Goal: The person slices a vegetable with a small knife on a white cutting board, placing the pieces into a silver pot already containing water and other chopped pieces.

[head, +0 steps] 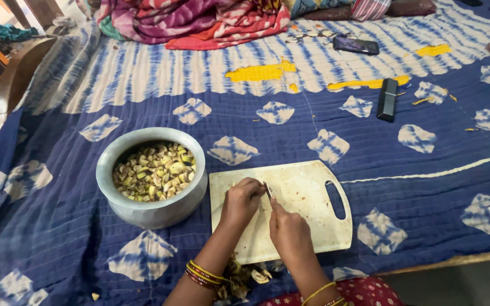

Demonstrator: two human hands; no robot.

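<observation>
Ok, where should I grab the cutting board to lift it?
Probably by the slot handle at the right end of the cutting board, coming in from the right. That end is bare, while both hands, left hand and right hand, work the middle, and the pot crowds its left edge.

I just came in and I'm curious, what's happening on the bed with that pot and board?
A person is cutting something small on a white cutting board that lies on a blue patterned bedspread. The right hand holds a knife, and the left hand pinches the piece beside the blade; the piece is too small to tell. To the left, a metal pot holds chopped yellowish pieces.
</observation>
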